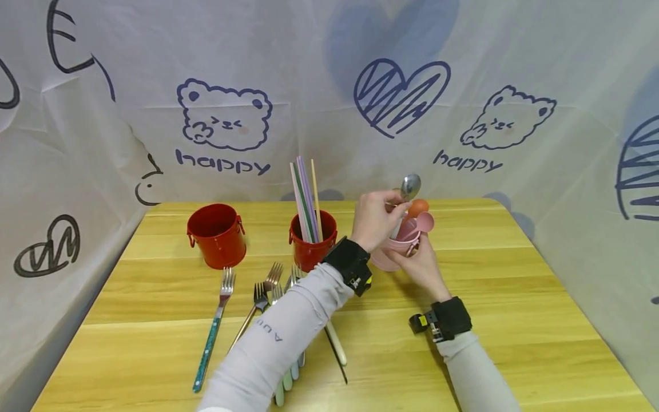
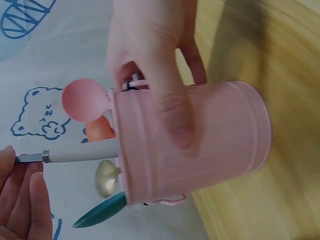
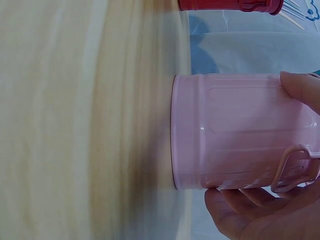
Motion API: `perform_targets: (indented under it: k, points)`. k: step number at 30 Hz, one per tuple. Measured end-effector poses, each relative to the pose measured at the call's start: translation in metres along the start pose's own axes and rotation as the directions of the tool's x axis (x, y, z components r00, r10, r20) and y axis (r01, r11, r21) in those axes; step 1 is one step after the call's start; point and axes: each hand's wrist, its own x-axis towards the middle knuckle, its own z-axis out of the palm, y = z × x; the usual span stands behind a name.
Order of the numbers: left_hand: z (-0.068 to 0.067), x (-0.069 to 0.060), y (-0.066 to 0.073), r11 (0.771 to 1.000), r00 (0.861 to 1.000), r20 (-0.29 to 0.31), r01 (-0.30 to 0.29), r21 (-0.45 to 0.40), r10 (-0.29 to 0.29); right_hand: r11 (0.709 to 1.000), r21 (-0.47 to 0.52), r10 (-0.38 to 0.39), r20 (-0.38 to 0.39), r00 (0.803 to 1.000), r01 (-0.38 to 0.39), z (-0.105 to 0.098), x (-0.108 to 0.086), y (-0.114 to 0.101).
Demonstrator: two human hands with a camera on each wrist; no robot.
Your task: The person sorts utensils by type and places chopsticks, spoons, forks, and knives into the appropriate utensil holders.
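Note:
My left hand (image 1: pixel 378 220) pinches a spoon (image 1: pixel 411 186) near its neck, the metal bowl pointing up. In the left wrist view, the white handle (image 2: pixel 82 151) of this spoon reaches down into a pink bucket (image 2: pixel 215 135). My right hand (image 1: pixel 424 266) grips that bucket from the side, thumb and fingers around its wall. Also sticking out of the bucket are a pink spoon (image 1: pixel 425 221), an orange spoon (image 1: pixel 418 207), a gold-coloured spoon (image 2: pixel 106 179) and a teal utensil (image 2: pixel 101 210). The bucket's inside is mostly hidden.
Left of the hands, a red bucket (image 1: pixel 307 254) holds several straws or sticks (image 1: pixel 305 200). Another red bucket (image 1: pixel 218 243) stands farther left. A teal-handled fork (image 1: pixel 213 329) and several other forks (image 1: pixel 261 296) lie on the wooden table (image 1: pixel 128 326), partly under my left arm. A printed cloth (image 1: pixel 309 114) hangs behind.

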Motion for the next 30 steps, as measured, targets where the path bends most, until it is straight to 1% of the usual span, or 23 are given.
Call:
perform_targets:
  k: [3, 5, 8, 10, 12, 14, 17, 19, 21, 23, 25, 28, 30]
  points:
    - [0.001, -0.002, -0.003, 0.999, 0.998, 0.035, 0.052, 0.004, -0.052, 1.000, -0.010, 0.004, -0.007, 1.000, -0.004, 0.002, 0.001, 0.001]
    - [0.002, -0.003, -0.004, 0.996, 0.995, 0.057, 0.083, -0.014, -0.082, 1.000, -0.010, 0.005, -0.007, 1.000, -0.005, 0.002, 0.001, 0.000]
    - [0.000, -0.005, -0.007, 0.994, 0.992, 0.077, 0.106, -0.029, -0.104, 1.000, -0.018, 0.023, -0.016, 1.000, -0.024, 0.002, 0.001, 0.000]
    - [-0.001, -0.007, -0.010, 0.994, 0.991, 0.086, 0.109, -0.017, -0.107, 0.999, -0.025, 0.042, -0.019, 0.999, -0.042, 0.002, 0.002, -0.001]
    - [-0.004, -0.010, -0.013, 0.995, 0.990, 0.094, 0.103, 0.008, -0.103, 0.998, -0.035, 0.052, -0.022, 0.998, -0.052, 0.000, 0.001, -0.002]
    - [-0.006, -0.014, -0.017, 0.996, 0.990, 0.110, 0.084, 0.038, -0.088, 0.998, -0.039, 0.051, -0.014, 0.999, -0.052, -0.003, 0.001, -0.004]
    - [-0.012, -0.021, -0.024, 0.998, 0.988, 0.147, 0.038, 0.053, -0.046, 0.997, -0.054, 0.046, 0.000, 0.999, -0.046, -0.006, -0.001, -0.008]
    - [-0.016, -0.027, -0.028, 0.999, 0.984, 0.179, 0.005, 0.053, -0.014, 0.996, -0.069, 0.052, 0.007, 0.999, -0.051, -0.008, -0.001, -0.010]
    - [-0.020, -0.032, -0.033, 0.999, 0.976, 0.216, -0.027, 0.043, 0.017, 0.994, -0.090, 0.058, 0.008, 0.998, -0.057, -0.009, -0.003, -0.012]
    - [-0.026, -0.038, -0.037, 0.998, 0.965, 0.259, -0.046, 0.044, 0.033, 0.994, -0.092, 0.060, 0.011, 0.998, -0.059, -0.009, -0.005, -0.014]
    - [-0.032, -0.045, -0.041, 0.996, 0.951, 0.307, -0.056, 0.063, 0.034, 0.995, -0.084, 0.059, 0.015, 0.998, -0.058, -0.009, -0.006, -0.014]
    - [-0.042, -0.055, -0.047, 0.993, 0.924, 0.381, -0.062, 0.096, 0.021, 0.996, -0.079, 0.051, 0.032, 0.998, -0.048, -0.009, -0.010, -0.013]
    - [-0.048, -0.062, -0.053, 0.990, 0.910, 0.415, -0.069, 0.119, 0.013, 0.995, -0.086, 0.044, 0.041, 0.998, -0.041, -0.009, -0.013, -0.013]
